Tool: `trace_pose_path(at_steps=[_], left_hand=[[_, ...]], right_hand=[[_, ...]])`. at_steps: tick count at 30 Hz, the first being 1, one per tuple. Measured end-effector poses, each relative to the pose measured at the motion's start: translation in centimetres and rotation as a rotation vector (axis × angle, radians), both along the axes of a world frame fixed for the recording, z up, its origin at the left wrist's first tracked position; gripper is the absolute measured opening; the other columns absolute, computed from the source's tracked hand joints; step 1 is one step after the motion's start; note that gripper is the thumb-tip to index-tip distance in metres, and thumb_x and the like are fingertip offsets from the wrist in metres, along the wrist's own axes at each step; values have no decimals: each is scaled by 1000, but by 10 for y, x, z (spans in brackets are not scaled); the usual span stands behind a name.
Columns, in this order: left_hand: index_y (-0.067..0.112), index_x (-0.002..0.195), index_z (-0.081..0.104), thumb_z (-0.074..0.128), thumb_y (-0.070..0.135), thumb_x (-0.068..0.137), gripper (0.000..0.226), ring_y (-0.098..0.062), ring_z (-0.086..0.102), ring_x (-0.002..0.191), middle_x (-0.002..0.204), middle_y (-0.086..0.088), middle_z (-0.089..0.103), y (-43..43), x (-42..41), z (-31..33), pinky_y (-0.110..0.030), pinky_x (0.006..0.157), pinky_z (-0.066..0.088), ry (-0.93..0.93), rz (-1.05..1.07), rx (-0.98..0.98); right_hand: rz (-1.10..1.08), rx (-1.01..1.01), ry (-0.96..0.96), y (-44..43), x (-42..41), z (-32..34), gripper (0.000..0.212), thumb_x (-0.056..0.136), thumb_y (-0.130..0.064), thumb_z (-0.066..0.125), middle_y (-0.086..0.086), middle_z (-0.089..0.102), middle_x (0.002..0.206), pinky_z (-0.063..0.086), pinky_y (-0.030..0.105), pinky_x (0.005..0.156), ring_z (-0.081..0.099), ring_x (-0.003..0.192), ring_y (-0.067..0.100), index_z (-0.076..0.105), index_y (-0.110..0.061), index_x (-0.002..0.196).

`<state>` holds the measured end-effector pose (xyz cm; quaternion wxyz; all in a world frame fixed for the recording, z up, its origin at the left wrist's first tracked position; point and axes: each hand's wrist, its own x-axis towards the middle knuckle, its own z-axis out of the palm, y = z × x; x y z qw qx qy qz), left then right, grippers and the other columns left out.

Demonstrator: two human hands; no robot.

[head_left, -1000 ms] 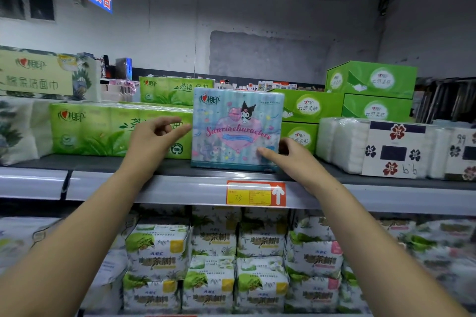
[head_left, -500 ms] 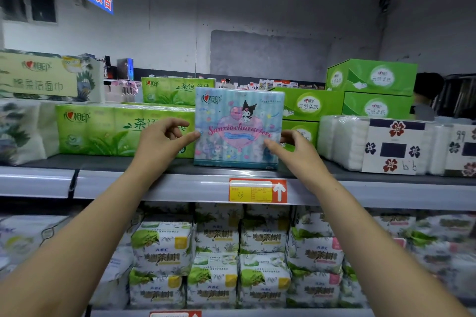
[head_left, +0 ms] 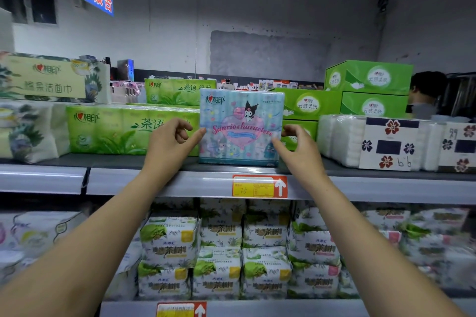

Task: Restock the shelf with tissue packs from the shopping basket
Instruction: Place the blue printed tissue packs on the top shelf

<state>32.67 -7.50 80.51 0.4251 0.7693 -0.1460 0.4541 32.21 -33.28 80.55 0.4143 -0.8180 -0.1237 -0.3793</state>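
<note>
- The tissue pack (head_left: 242,126) stands upright near the front edge of the top shelf (head_left: 159,183), between the long green packs (head_left: 123,131) and the green boxes (head_left: 309,105).
- Left hand (head_left: 170,141): the thumb tip touches the pack's left edge; the fingers are loosely curled and hold nothing.
- Right hand (head_left: 298,149): it pinches the pack's right edge, thumb on the front.

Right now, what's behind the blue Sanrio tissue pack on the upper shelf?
Showing past the blue tissue pack are a green tea-print pack at its upper left and green boxes at its right. Whatever stands directly behind it is covered by the pack itself.
</note>
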Motion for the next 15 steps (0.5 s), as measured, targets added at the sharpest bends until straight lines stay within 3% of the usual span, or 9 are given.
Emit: trace_pose_path(at_steps=[2, 6, 11, 15], left_hand=[[8, 97, 57, 70, 34, 84, 32, -18, 52, 76, 83, -3, 56, 1, -2, -3, -18, 62, 40, -32, 39, 16], [7, 109, 50, 72, 34, 81, 45, -19, 52, 94, 110, -9, 54, 2, -5, -7, -29, 73, 42, -19, 45, 113], [6, 118, 50, 74, 37, 79, 55, -25, 50, 109, 118, -12, 50, 4, -21, -7, -34, 84, 43, -18, 117, 228], [4, 117, 52, 74, 36, 77, 56, -32, 51, 109, 117, -15, 51, 15, -40, -13, -40, 85, 44, -78, 228, 267]], right_hand=[[-33, -104, -14, 2, -1, -2, 47, 88, -35, 64, 1, 56, 123, 39, 25, 88, 49, 117, 17, 49, -13, 127], [-68, -156, -23, 5, -4, -1, 57, 87, -37, 64, 4, 50, 130, 33, 22, 91, 43, 122, 18, 42, -12, 133], [-84, -117, -34, 6, -8, 0, 60, 87, -38, 64, 4, 49, 130, 32, 20, 90, 43, 120, 16, 40, -10, 135], [-83, -107, -43, 7, -9, -3, 62, 87, -41, 63, 4, 49, 130, 33, 21, 91, 43, 120, 16, 39, -11, 136]])
